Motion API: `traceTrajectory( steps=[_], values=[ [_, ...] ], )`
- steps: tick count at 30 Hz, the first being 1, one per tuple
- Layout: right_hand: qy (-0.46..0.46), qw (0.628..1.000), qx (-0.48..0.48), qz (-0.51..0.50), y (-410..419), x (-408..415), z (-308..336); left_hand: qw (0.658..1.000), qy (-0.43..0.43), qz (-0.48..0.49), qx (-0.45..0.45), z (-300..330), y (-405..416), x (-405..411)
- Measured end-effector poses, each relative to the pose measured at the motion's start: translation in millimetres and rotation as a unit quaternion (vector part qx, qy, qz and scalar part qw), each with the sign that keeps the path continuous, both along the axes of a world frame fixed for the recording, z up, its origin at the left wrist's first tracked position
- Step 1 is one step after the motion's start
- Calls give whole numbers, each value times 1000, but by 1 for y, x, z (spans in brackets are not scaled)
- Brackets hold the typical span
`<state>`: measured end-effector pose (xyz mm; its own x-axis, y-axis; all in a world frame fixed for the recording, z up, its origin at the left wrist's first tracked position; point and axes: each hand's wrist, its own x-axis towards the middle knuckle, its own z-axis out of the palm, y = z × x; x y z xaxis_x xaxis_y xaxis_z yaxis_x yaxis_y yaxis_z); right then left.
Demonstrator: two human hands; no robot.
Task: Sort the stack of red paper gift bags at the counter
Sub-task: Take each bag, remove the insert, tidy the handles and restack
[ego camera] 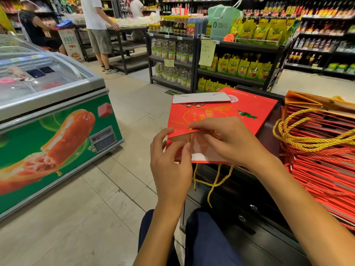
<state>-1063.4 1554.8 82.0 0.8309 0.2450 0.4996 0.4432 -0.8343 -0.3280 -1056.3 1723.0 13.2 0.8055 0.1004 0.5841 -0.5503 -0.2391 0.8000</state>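
Grocery aisles filled the top of the frame, and a dark counter (269, 135) ran down the right side, where the work was going on. At center, the left hand (171, 160) had its thumb and curled fingers pinched on the near edge of a flat red gift bag (249, 112), right where the gold cord handle (213, 181) came through the paper. The right hand (230, 141) lay over the same edge with its fingers bent, pressing the folded lip down; whether it also pinched the cord could not be told.

That bag rested on another flat bag, both overhanging the counter's left edge, with the cord loops dangling below toward the person's knees. A grey card insert (199, 97) lay across the far end of the bags. At the right edge of the frame stood the tall stack of red bags (322, 169), gold cords spilling over its top.

To do this step well, the cord likely needed tucking flat inside the mouth while the right hand kept the crease pinned, so the bag would lie thin and square. A chest freezer (48, 112) occupied the left of the frame.
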Motion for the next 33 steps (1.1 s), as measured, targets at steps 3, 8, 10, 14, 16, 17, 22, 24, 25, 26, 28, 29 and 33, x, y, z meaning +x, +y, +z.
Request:
traceTrajectory(
  steps=[3, 8, 10, 14, 16, 17, 22, 24, 25, 26, 28, 29, 33],
  values=[
    [32, 999, 14, 9, -3, 2, 0, 1000, -1, -12, 12, -1, 6, 2],
    [109, 994, 23, 14, -10, 4, 6, 999, -21, 0, 36, -2, 13, 0],
    [139, 988, 65, 14, -16, 3, 9, 999, -14, -3, 37, -4, 15, 1],
    [183, 978, 89, 34, -20, 6, 8, 999, -19, -7, 49, -5, 20, 2],
    [188, 974, 120, 38, -21, 8, 7, 998, -17, -18, 51, -5, 24, 3],
    [188, 972, 134, 38, -21, 10, 6, 998, -17, -26, 53, -5, 27, 4],
    [175, 975, 132, 32, -16, 19, -3, 986, 77, -74, -128, -7, 32, 1],
    [178, 978, 107, 33, -13, 22, -8, 970, 142, -57, -190, -7, 30, 7],
    [175, 979, 94, 33, -12, 24, -11, 962, 193, -53, -187, -8, 28, 12],
    [172, 981, 86, 32, -10, 25, -13, 951, 252, -63, -170, -7, 28, 18],
    [164, 983, 75, 24, -9, 26, -16, 919, 352, -122, -131, -7, 22, 27],
    [157, 985, 70, 22, -8, 27, -17, 905, 377, -154, -123, -7, 20, 28],
    [134, 979, 151, 21, -5, 30, -20, 905, 357, -194, -130, -10, 20, 23]
  ],
)
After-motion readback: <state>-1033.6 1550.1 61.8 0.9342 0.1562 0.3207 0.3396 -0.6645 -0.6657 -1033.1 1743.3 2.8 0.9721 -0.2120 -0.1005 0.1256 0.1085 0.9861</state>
